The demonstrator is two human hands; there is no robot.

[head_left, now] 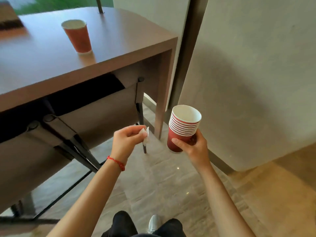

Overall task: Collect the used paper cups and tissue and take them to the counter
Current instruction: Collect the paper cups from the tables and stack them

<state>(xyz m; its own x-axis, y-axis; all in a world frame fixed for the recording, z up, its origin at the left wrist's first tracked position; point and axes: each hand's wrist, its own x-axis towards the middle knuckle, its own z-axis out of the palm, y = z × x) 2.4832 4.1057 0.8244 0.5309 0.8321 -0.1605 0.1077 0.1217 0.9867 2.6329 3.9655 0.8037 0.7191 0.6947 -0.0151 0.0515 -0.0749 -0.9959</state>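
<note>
We stood beside a long brown table (51, 65) that filled the far left of the view, with two brown chairs (95, 115) tucked under its near edge and a pale wall (248, 82) rising on the right. Below us ran a marbled floor (162, 182), our own dark trousers and a light shoe at the very near edge. On the tabletop, far from us and well apart from both hands, one red paper cup (77, 36) stood upright, not yet gathered. Nearer and to the right, our right hand (191, 147) was wrapped round the lowest cup of a nested stack of red cups (183, 127), fingers and thumb curled about its base, the stack leaning a little to the left. Our left hand (126, 141), a red thread bracelet (117, 163) on its wrist, pinched a crumpled white tissue (145, 135) between fingertips, just to the left of the stack but not touching it. We judged the cups light and thin-walled, likely to buckle under a hard squeeze, so the remaining one seemed best taken around its middle or by the rim and dropped into the stack. The tissue was soft and nearly weightless; a loose pinch would hold it, though it might slip free if the fingers were needed for the cup.
</note>
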